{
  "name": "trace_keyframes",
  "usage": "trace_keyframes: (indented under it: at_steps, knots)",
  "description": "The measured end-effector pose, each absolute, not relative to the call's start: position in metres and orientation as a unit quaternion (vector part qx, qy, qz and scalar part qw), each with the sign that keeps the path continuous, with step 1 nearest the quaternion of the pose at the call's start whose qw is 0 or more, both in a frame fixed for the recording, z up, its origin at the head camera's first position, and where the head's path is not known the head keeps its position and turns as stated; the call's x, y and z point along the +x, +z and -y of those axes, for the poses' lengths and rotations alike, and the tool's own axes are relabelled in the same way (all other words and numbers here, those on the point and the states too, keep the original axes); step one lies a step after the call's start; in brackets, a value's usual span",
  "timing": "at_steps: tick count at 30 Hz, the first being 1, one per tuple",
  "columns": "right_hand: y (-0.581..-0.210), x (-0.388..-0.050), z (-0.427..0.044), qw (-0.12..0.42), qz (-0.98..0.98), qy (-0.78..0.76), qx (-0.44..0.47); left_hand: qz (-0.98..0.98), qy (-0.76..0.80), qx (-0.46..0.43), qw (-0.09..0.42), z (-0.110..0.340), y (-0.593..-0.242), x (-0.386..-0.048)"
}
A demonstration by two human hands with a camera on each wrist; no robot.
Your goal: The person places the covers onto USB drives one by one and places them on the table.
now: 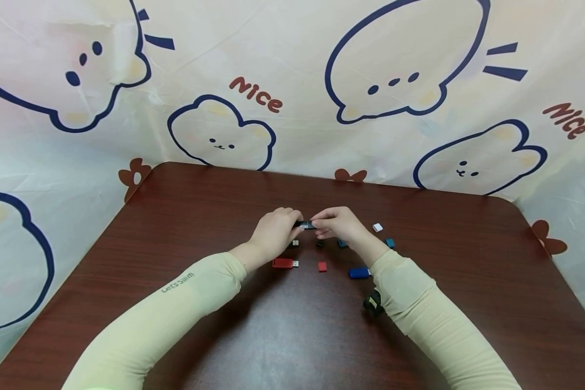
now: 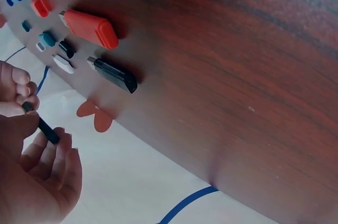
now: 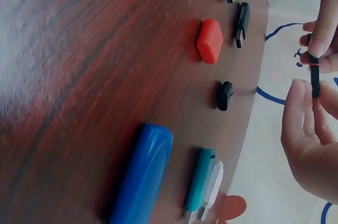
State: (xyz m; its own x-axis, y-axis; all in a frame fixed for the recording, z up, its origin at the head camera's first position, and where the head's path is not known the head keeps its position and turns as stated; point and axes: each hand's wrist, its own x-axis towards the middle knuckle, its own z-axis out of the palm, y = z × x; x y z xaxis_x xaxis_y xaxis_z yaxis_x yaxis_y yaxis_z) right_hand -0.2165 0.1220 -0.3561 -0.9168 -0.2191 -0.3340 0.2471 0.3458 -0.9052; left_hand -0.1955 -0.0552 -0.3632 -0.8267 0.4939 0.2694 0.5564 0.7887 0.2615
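Note:
Both hands meet above the table, holding a small dark stick-shaped object (image 1: 306, 225) between them. My left hand (image 1: 274, 232) pinches its left end with thumb and fingers; in the left wrist view the dark object (image 2: 47, 130) spans the two hands. The right hand (image 1: 340, 225) pinches the other end with its fingertips. In the right wrist view a thin reddish line crosses the dark object (image 3: 315, 76). Below the hands lie a red USB stick (image 1: 283, 263), a red cap (image 1: 322, 266) and a black cap (image 3: 225, 96). A black USB stick (image 2: 113, 75) lies beside the red one.
A blue USB stick (image 1: 359, 273) lies near the right forearm, with teal (image 3: 200, 179) and white (image 3: 214, 183) sticks beyond it. A white cap (image 1: 377, 227) and a teal cap (image 1: 389, 243) lie farther right. A dark object (image 1: 372, 303) shows beside the right sleeve. Patterned cloth hangs behind the table.

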Motion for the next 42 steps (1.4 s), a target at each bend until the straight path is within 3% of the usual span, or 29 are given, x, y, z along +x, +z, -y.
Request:
trace_keyframes:
  at_steps: [9, 15, 42]
  knots:
    - [-0.357, -0.215, -0.120, 0.121, -0.901, -0.398, -0.121, 0.944, -0.149, -0.280, 0.096, 0.057, -0.361, -0.198]
    - [-0.353, -0.211, -0.114, 0.062, -0.930, -0.324, -0.162, 0.949, -0.123, -0.269, 0.105, 0.056, -0.360, -0.199]
    - [-0.353, -0.202, -0.143, 0.062, -0.941, -0.309, -0.121, 0.966, -0.090, -0.236, 0.056, 0.060, -0.390, -0.232]
